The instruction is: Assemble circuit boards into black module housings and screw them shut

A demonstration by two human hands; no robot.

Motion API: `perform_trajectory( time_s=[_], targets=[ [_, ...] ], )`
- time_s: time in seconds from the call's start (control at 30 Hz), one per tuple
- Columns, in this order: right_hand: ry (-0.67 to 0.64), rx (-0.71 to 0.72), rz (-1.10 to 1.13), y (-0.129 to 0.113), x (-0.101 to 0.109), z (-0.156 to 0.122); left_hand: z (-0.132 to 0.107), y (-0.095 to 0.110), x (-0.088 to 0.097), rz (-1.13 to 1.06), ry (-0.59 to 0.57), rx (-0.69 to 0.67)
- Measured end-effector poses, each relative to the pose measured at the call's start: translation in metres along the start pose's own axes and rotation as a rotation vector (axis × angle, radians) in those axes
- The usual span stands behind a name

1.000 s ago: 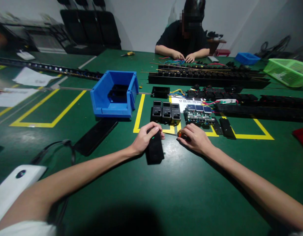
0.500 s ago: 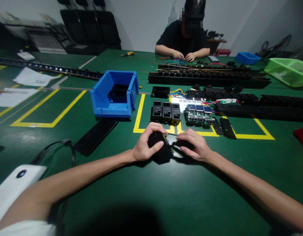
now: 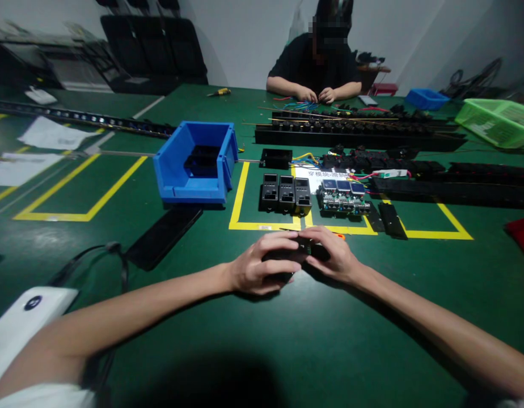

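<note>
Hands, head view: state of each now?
Left hand: closed on the black module.
Right hand: closed on the same module's other end.

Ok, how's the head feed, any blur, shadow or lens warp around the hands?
Head view: dim overall; left hand and right hand sharp, closed on a black module too dark to read; a broad soft shadow darkens the green table at the bottom edge; wide-angle warp stretches the frame's edges; the green basket at the right edge looks soft.

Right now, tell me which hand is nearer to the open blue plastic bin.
Left. The left hand, holding a black box-shaped module, lies nearer the camera and right of the blue plastic bin; the right hand sits further right.
</note>
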State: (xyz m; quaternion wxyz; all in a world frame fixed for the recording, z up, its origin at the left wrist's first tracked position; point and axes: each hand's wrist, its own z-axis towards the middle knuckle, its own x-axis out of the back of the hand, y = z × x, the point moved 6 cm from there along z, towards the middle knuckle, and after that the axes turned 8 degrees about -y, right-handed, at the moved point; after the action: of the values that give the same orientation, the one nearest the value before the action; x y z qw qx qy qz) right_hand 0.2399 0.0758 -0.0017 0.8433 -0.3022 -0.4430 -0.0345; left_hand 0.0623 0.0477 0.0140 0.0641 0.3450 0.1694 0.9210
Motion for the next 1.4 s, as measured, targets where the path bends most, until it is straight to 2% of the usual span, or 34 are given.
perform_trajectory(
  time_s=[0.07,0.13,0.23,0.3,0.37,0.47,0.57,0.67,0.83,1.03,1.4],
  targets=[
    [0.088,-0.02,-0.047,0.001,0.005,-0.001,0.001,-0.008,0.002,-0.014,0.029,0.119],
    [0.158,-0.057,-0.073,0.003,0.009,-0.004,0.002,-0.019,0.002,-0.081,0.029,0.3],
    [0.189,-0.112,-0.065,0.006,0.012,-0.006,-0.002,-0.035,-0.002,-0.202,0.006,0.576],
    [0.183,-0.141,-0.043,0.007,0.013,-0.005,-0.005,-0.041,-0.003,-0.261,0.022,0.693],
    [0.189,-0.171,-0.001,0.008,0.015,-0.003,-0.007,-0.045,-0.002,-0.323,0.067,0.743],
    [0.193,-0.222,0.146,0.013,0.015,0.0,-0.008,-0.048,0.0,-0.407,0.132,0.756],
    [0.142,-0.241,0.355,0.019,0.01,0.0,-0.01,-0.05,0.003,-0.428,0.187,0.756],
    [0.115,-0.235,0.464,0.02,0.007,-0.002,-0.009,-0.049,0.004,-0.406,0.184,0.738],
    [0.091,-0.189,0.309,0.015,0.009,-0.004,-0.007,-0.047,0.003,-0.348,0.114,0.728],
    [0.108,-0.137,0.112,0.008,0.012,-0.001,-0.007,-0.047,0.002,-0.302,0.082,0.766],
    [0.118,-0.11,0.065,0.006,0.012,-0.004,-0.005,-0.041,0.004,-0.272,0.074,0.704]
  ],
)
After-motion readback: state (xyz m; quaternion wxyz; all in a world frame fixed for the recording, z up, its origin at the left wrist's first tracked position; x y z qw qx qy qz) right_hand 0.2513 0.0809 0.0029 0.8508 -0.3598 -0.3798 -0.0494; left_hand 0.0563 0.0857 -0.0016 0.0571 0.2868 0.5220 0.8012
